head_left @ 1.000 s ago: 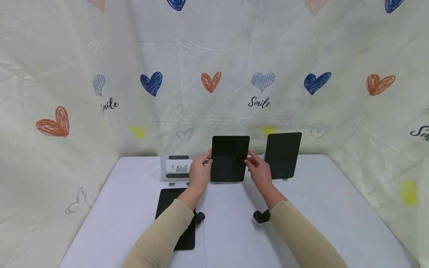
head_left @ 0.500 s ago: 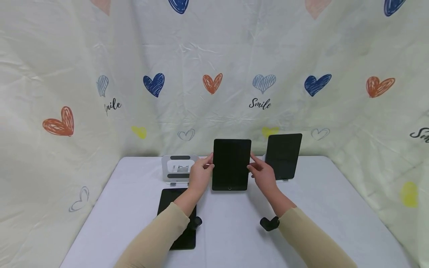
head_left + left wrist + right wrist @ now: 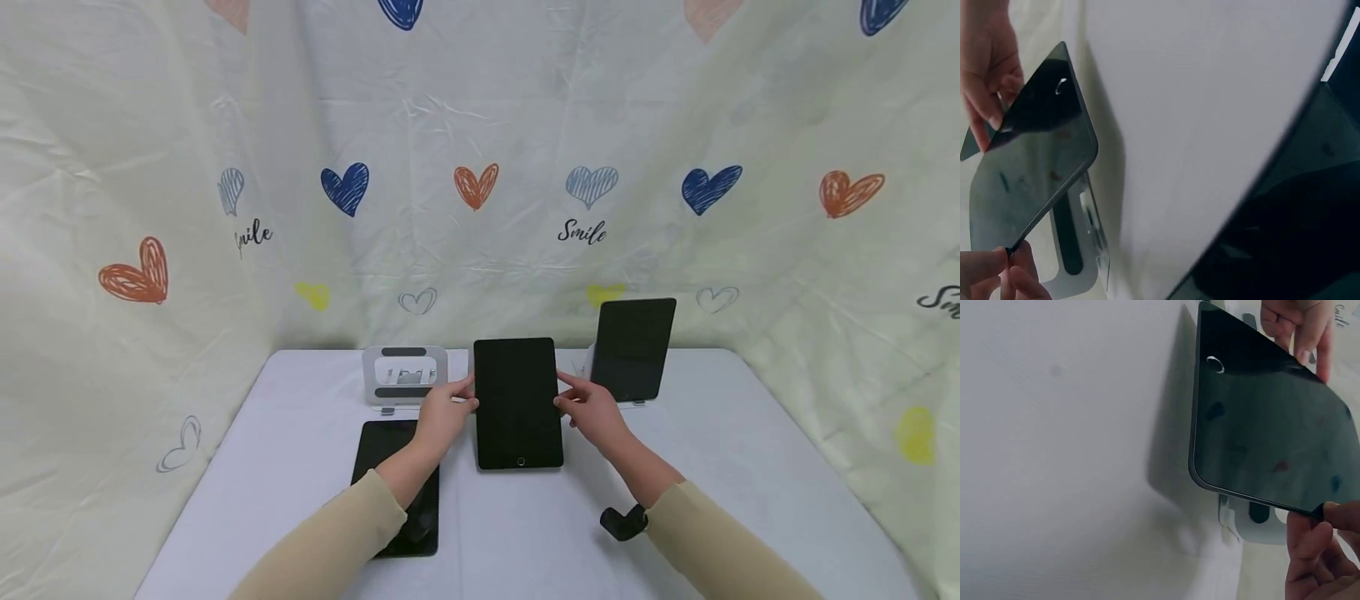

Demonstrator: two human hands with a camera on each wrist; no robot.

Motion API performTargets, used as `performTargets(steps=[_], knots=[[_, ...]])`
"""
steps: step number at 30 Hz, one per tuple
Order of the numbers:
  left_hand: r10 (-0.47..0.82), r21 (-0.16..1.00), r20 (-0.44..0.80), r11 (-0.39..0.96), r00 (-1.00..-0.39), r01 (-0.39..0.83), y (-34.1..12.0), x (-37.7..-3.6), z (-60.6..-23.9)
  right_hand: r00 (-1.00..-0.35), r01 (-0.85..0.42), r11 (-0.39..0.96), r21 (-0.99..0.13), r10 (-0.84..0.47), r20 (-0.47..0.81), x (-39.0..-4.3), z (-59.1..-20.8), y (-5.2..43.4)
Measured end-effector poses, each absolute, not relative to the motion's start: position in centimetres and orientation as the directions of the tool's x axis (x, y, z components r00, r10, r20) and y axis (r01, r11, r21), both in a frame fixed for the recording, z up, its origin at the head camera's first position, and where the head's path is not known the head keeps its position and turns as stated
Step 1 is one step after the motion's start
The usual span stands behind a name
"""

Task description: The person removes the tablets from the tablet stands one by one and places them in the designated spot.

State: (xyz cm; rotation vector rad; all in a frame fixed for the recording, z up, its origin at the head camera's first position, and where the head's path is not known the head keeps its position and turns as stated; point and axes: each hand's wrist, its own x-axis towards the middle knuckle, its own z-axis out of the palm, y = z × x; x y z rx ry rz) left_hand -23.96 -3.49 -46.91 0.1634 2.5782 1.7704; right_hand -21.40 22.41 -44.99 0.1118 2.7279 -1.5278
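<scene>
Tablet (image 3: 519, 404) tilts over the desk (image 3: 517, 533). Left hand (image 3: 441, 413) and right hand (image 3: 596, 414) each pinch one side in a narrow grip.

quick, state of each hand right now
Left hand: pinching the middle tablet by its left edge.
Right hand: pinching the same tablet by its right edge.

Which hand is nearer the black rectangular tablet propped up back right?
Right. Right hand is in front and left of propped tablet; left hand farther off, at the left edge of the held black rectangular tablet.
</scene>
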Motion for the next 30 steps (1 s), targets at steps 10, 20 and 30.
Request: performTargets(steps=[10, 20, 30], knots=[[0.153, 0.935, -0.064, 0.353, -0.986, -0.006, -3.5, -21.8, -48.8, -0.982, 0.183, 0.512, -0.839, 0.06, -0.177, -19.1, -46.5, 22.5], [0.188, 0.923, -0.184, 0.372, -0.965, -0.103, -3.9, -20.2, -49.2, -0.949, 0.299, 0.481, -0.824, 0.061, -0.309, -17.9, -47.9, 22.1], [0.27, 0.798, -0.287, 0.598, -0.919, -0.073, -4.8, -18.9, -48.8, -0.937, 0.298, 0.578, -0.759, 0.025, -0.349, -16.9, -48.4, 21.7]])
